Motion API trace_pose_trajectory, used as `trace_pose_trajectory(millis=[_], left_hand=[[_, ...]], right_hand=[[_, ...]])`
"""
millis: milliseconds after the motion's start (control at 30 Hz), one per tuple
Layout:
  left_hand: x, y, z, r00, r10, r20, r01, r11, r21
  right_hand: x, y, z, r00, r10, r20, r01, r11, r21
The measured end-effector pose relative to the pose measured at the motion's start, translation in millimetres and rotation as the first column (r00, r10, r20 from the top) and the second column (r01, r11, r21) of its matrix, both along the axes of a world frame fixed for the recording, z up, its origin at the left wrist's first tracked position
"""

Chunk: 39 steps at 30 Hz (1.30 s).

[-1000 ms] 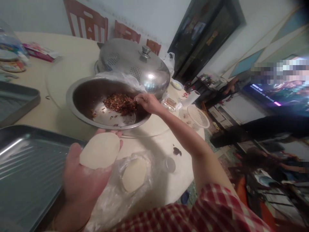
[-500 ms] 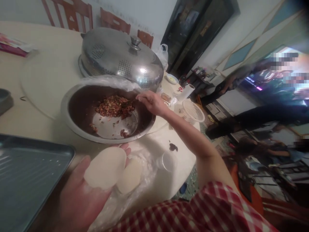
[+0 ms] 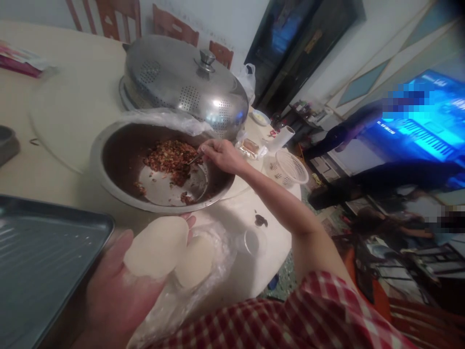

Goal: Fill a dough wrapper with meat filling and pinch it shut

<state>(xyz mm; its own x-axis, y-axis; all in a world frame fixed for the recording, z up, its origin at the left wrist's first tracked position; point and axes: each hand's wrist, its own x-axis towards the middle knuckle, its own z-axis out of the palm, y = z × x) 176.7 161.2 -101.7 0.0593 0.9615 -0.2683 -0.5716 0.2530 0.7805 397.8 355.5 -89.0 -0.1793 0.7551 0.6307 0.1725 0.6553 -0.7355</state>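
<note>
A round dough wrapper point(image 3: 157, 246) lies across the palm and fingers of my left hand point(image 3: 121, 295), with the thumb out to the side. My right hand point(image 3: 221, 156) reaches over the rim of a large steel bowl point(image 3: 170, 209), closed on a thin metal spoon point(image 3: 195, 159). The spoon's tip is in the chopped reddish-brown filling point(image 3: 170, 157), so its end is hidden. Another dough wrapper point(image 3: 196, 261) rests on a crumpled clear plastic sheet point(image 3: 223, 242), just right of my left hand.
Behind the bowl stands a domed steel lid point(image 3: 178, 72). A grey baking tray point(image 3: 47, 261) fills the left side. To the right are a clear cup point(image 3: 252, 242), a white basket point(image 3: 290, 167) and a packaged item point(image 3: 250, 148). Other people are near a lit television point(image 3: 428, 116).
My right hand has shifted slightly left and down inside the bowl, and some filling has been dragged toward the near side. The left hand with its wrapper has barely moved.
</note>
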Motion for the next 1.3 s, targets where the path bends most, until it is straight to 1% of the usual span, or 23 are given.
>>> trace_pose_trajectory(millis=[67, 100, 133, 200, 300, 433, 500, 533, 600, 667, 700, 767, 867, 967, 1033, 1100, 1167, 1233, 1300], left_hand=[[3, 0, 3.0, 0.996, 0.077, -0.046, -0.078, 0.997, -0.029], [3, 1, 3.6, 0.995, 0.085, -0.052, -0.086, 0.996, -0.024], [2, 2, 3.7, 0.997, 0.069, -0.043, -0.069, 0.998, -0.007], [-2, 5, 3.4, 1.000, 0.008, -0.013, -0.007, 0.999, 0.038], [-7, 6, 3.0, 0.990, -0.139, 0.026, 0.136, 0.987, 0.087], [-8, 7, 3.6, 0.943, -0.326, 0.062, 0.312, 0.935, 0.166], [-9, 7, 3.9, 0.922, -0.378, 0.081, 0.358, 0.914, 0.191], [-10, 8, 4.0, 0.918, -0.388, 0.084, 0.367, 0.910, 0.192], [-12, 9, 3.9, 0.931, -0.360, 0.062, 0.345, 0.922, 0.174], [-11, 11, 3.9, 0.963, -0.271, 0.014, 0.266, 0.953, 0.146], [-9, 12, 4.2, 0.977, -0.214, -0.013, 0.213, 0.968, 0.134], [-1, 12, 6.3, 0.993, -0.109, -0.054, 0.114, 0.988, 0.108], [15, 10, 12.5, 0.996, -0.023, -0.089, 0.028, 0.998, 0.052], [31, 5, 19.6, 0.994, 0.009, -0.109, -0.008, 1.000, 0.008], [40, 1, 22.7, 0.992, 0.036, -0.120, -0.036, 0.999, -0.001], [47, -4, 23.4, 0.990, 0.060, -0.128, -0.058, 0.998, 0.023], [50, -8, 21.5, 0.985, 0.100, -0.143, -0.093, 0.994, 0.052], [51, -12, 17.7, 0.981, 0.133, -0.144, -0.125, 0.990, 0.065], [50, -15, 13.1, 0.979, 0.161, -0.127, -0.153, 0.986, 0.069]], right_hand=[[-3, 0, 3.2, 0.998, 0.048, -0.040, -0.049, 0.998, -0.030], [-4, 1, 5.0, 0.995, 0.076, -0.060, -0.079, 0.995, -0.052], [-6, 1, 7.0, 0.991, 0.109, -0.083, -0.116, 0.990, -0.081], [-9, -2, 10.9, 0.973, 0.186, -0.137, -0.205, 0.968, -0.141], [-14, -9, 15.2, 0.940, 0.288, -0.181, -0.323, 0.924, -0.206], [-22, -16, 17.4, 0.903, 0.393, -0.174, -0.426, 0.869, -0.250], [-24, -16, 18.0, 0.889, 0.397, -0.228, -0.452, 0.837, -0.307], [-24, -16, 18.3, 0.881, 0.383, -0.279, -0.464, 0.816, -0.345], [-21, -15, 19.1, 0.839, 0.338, -0.427, -0.512, 0.756, -0.407], [-13, -16, 19.8, 0.776, 0.284, -0.563, -0.562, 0.716, -0.414], [-8, -18, 19.9, 0.750, 0.261, -0.608, -0.575, 0.712, -0.403], [3, -24, 19.0, 0.721, 0.219, -0.657, -0.569, 0.729, -0.381], [20, -40, 12.8, 0.673, 0.182, -0.717, -0.556, 0.764, -0.327], [30, -63, -1.6, 0.609, 0.199, -0.768, -0.554, 0.799, -0.233], [31, -82, -16.2, 0.599, 0.215, -0.771, -0.539, 0.821, -0.190], [28, -101, -33.7, 0.614, 0.237, -0.753, -0.508, 0.848, -0.147], [23, -119, -51.6, 0.641, 0.272, -0.717, -0.447, 0.892, -0.061], [19, -136, -66.9, 0.693, 0.291, -0.660, -0.342, 0.938, 0.055], [17, -151, -77.4, 0.755, 0.293, -0.587, -0.227, 0.956, 0.184]])
